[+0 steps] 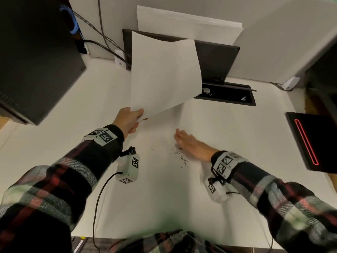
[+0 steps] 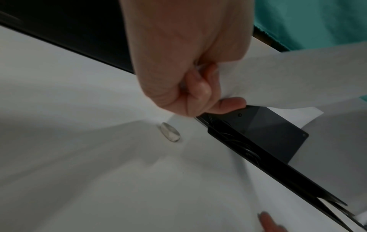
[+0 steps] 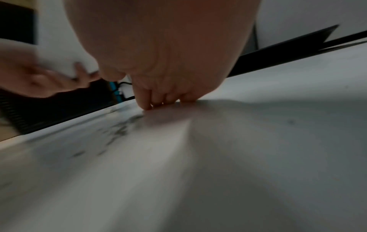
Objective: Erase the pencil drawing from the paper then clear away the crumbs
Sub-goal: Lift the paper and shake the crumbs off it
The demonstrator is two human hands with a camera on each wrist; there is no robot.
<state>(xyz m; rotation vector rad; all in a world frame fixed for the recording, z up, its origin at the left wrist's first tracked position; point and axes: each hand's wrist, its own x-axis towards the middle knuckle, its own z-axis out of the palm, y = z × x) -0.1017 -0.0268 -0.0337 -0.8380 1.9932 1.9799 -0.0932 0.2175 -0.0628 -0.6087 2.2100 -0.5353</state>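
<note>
White bench (image 1: 228, 136), grey partition walls behind. Black tower at far left; open black cable well (image 1: 226, 95) at back centre; black box with a red-lit outline at the right edge. Left hand (image 1: 128, 121) pinches the paper (image 1: 164, 73) by its near corner, lifted clear. Right hand (image 1: 189, 143) lies flat, fingers together on the bench, touching dark crumbs (image 1: 179, 156). No legible writing; square coded tags on wristbands.
</note>
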